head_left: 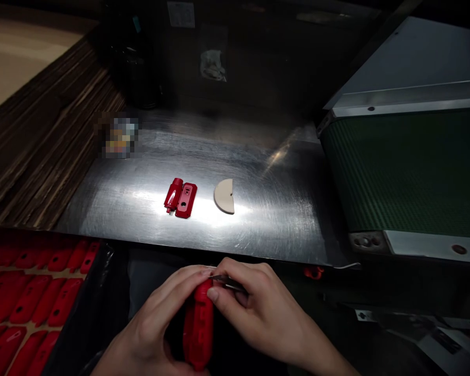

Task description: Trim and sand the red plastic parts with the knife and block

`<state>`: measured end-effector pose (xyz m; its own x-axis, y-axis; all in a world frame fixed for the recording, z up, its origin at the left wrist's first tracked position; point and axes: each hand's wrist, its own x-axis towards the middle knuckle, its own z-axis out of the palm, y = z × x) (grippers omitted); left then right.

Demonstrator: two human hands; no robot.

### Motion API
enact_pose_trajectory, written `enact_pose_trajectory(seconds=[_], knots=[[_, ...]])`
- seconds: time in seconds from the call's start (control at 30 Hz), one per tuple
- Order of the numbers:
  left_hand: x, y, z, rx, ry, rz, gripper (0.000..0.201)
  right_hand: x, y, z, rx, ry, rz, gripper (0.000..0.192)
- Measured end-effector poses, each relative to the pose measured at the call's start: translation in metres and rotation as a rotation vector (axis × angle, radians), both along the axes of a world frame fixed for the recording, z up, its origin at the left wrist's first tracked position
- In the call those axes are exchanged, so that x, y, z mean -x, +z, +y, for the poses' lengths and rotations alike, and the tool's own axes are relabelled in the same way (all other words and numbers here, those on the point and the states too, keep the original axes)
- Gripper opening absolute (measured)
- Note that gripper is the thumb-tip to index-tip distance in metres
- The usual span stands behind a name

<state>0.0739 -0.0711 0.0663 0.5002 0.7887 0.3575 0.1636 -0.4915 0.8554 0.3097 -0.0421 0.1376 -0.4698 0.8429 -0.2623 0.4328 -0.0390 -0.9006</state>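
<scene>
While we look down past the near edge of the metal counter [258, 172], we see both hands close together, low in the picture and in front of the counter, not over it. Our left hand [152, 329] is wrapped around a long red plastic housing [198, 329], which stands almost upright, and its fingers are curled on the left side and top of it. Our right hand [258, 308] pinches a thin metal blade [227, 282] between the thumb and the first fingers, and the blade lies across the top end of the red housing, touching it.

On the counter two small red parts [180, 198] lie just beside each other, and a beige half-round piece [224, 196] lies near them on the right. At the lower left a tray [96, 292] holds many red housings [31, 303] in rows. A green conveyor belt [411, 172] stands at the right of the counter, and a stack of flat cardboard [39, 146] leans at the left. One item at the far left of the counter is blurred, and we cannot tell what it is.
</scene>
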Motion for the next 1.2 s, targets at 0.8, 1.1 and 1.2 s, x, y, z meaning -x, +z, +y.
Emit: enact_pose_trajectory(seconds=[0.8, 1.1, 1.2], knots=[[-0.007, -0.031, -0.008, 1.186, -0.002, -0.868, 0.103, -0.049, -0.049, 0.079, -0.376, -0.374, -0.695, 0.036], [-0.005, -0.011, -0.014, 0.803, 0.214, -0.589, 0.100, 0.033, -0.056, 0.127, -0.272, -0.374, -0.743, 0.059], [-0.009, 0.003, -0.015, 0.759, 0.410, -0.652, 0.094, 0.025, -0.060, 0.117, -0.259, -0.393, -0.651, 0.027]])
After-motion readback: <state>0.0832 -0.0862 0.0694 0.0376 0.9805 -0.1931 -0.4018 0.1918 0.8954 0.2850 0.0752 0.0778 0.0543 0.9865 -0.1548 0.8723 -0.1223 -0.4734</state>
